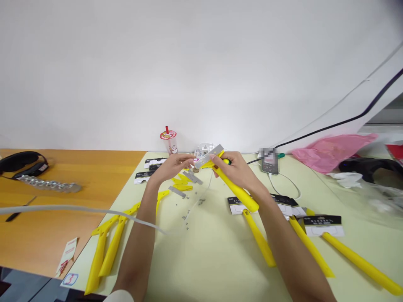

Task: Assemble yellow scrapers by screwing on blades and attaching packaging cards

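Observation:
My right hand point(236, 168) is closed round a yellow scraper point(236, 191), thumb on its head, with the handle slanting down to the right. A flat grey metal blade point(209, 156) lies along the scraper's head. A small yellow-and-green end, perhaps of a screwdriver, shows by the right fingers. My left hand point(175, 164) is at the blade's left end, its fingertips drawn together; what they pinch, if anything, is too small to tell. Below lie loose blades point(178, 192), yellow plastic pieces point(182, 181) and several small screws point(185, 217).
Yellow scraper handles point(100, 260) lie at the left; carded scrapers point(359, 262) lie at the right. Behind stand a cup with a straw point(170, 142) and a phone point(270, 163) on a cable. A pink bag point(333, 152) lies far right. A white cable point(82, 208) crosses the left foreground.

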{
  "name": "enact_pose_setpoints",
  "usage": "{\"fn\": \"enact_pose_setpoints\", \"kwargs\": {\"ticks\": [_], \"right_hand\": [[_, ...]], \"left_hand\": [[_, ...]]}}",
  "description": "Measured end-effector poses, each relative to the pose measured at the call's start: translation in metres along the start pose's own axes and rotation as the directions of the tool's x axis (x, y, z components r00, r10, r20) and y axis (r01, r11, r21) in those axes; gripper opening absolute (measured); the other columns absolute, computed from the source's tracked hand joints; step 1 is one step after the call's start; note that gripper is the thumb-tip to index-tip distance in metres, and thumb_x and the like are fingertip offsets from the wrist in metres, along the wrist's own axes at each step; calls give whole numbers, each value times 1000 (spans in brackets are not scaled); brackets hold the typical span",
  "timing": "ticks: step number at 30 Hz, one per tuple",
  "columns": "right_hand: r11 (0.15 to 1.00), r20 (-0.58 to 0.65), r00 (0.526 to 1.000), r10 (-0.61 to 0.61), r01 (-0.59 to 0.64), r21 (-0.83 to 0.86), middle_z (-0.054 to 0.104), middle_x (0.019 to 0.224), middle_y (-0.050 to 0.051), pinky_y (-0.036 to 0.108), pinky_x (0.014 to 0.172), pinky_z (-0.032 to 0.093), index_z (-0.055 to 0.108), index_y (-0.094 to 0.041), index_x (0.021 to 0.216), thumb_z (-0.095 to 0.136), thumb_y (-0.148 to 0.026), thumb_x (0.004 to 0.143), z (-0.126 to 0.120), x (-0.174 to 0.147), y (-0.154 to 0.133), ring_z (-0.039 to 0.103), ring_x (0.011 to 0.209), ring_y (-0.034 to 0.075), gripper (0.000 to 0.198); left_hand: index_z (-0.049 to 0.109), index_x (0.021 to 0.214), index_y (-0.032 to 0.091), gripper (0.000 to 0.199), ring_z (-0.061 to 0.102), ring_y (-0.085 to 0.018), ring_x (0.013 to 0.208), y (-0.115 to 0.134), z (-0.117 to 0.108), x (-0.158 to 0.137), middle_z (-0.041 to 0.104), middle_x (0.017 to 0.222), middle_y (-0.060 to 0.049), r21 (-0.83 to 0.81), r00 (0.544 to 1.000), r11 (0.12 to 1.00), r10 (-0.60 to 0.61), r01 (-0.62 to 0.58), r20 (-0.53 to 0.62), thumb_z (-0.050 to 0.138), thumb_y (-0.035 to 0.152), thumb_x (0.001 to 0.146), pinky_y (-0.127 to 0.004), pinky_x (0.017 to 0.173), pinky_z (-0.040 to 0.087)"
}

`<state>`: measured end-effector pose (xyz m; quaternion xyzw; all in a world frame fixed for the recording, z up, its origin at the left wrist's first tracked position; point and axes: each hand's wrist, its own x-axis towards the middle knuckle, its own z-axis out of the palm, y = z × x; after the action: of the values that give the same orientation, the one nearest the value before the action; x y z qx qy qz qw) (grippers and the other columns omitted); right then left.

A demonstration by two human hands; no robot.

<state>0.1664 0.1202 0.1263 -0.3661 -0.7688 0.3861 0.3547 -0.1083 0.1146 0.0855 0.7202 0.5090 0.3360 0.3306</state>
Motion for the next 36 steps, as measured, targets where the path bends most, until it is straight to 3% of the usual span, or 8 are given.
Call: {"fn": "enact_pose_setpoints", "kwargs": {"ticks": [3, 5, 10, 16, 23, 26, 31, 36], "right_hand": [[1000, -17, 1000, 18, -18, -17, 71, 66, 3, 31, 60, 38, 68, -19, 61, 57, -56, 106, -5, -1, 0, 52, 61, 15, 60], [999, -17, 1000, 18, -18, -27, 71, 68, 3, 31, 60, 38, 68, -18, 61, 56, -56, 106, -7, -2, 0, 52, 61, 15, 60], [999, -6, 1000, 19, -19, -50, 69, 68, 2, 30, 60, 39, 68, -18, 61, 59, -57, 105, -8, -1, 1, 52, 60, 14, 59], [997, 1, 1000, 9, -9, -73, 68, 66, 1, 30, 59, 38, 68, -18, 60, 60, -58, 104, -6, 0, 4, 52, 59, 14, 60], [999, 24, 1000, 8, -7, -48, 67, 65, 1, 30, 59, 37, 68, -19, 59, 58, -58, 104, -3, 3, 7, 50, 59, 14, 60], [1000, 54, 998, -6, 6, 8, 67, 66, 1, 30, 61, 38, 67, -19, 58, 59, -55, 104, -2, 5, 8, 50, 60, 14, 59], [996, 150, 989, 3, -16, 84, 71, 71, 2, 31, 71, 42, 68, -19, 60, 58, -53, 105, 2, 8, 13, 57, 68, 16, 57], [986, 206, 978, -13, -22, 164, 66, 65, 1, 32, 76, 42, 65, -21, 59, 56, -51, 106, 12, 8, 12, 59, 72, 18, 56]], "left_hand": [[79, 109, 20, 43, 75, -30, 110, -49, -4, 7, 82, 117, -12, 279, 953, 919, -301, 280, 36, 75, 56, 87, -36, 96, 58], [77, 96, 20, 38, 76, -33, 104, -76, -7, 7, 82, 110, -15, 344, 918, 867, -396, 360, 36, 84, 48, 72, -38, 89, 59], [71, 92, 21, 40, 75, -32, 103, -109, -12, 0, 80, 111, -12, 376, 889, 834, -455, 403, 57, 85, 41, 60, -36, 86, 58], [71, 85, 22, 35, 75, -29, 93, -114, -12, -2, 81, 96, -9, 368, 854, 814, -513, 450, 90, 83, 43, 59, -33, 77, 55], [74, 81, 21, 33, 73, -30, 90, -71, -26, -6, 80, 90, -9, 335, 905, 859, -424, 386, 43, 80, 52, 71, -35, 73, 52], [79, 93, 21, 36, 75, -29, 100, -27, -30, -12, 83, 103, -9, 204, 965, 952, -193, 228, -176, 74, 56, 86, -36, 85, 55], [81, 97, 22, 32, 76, -29, 106, 44, -18, -27, 83, 105, -9, 23, 887, 996, 83, -82, -454, 83, 53, 88, -39, 98, 57], [87, 94, 26, 15, 72, -30, 117, 62, -3, -27, 80, 121, -11, 14, 876, 940, 323, -340, -358, 82, 40, 93, -43, 100, 58]]}}
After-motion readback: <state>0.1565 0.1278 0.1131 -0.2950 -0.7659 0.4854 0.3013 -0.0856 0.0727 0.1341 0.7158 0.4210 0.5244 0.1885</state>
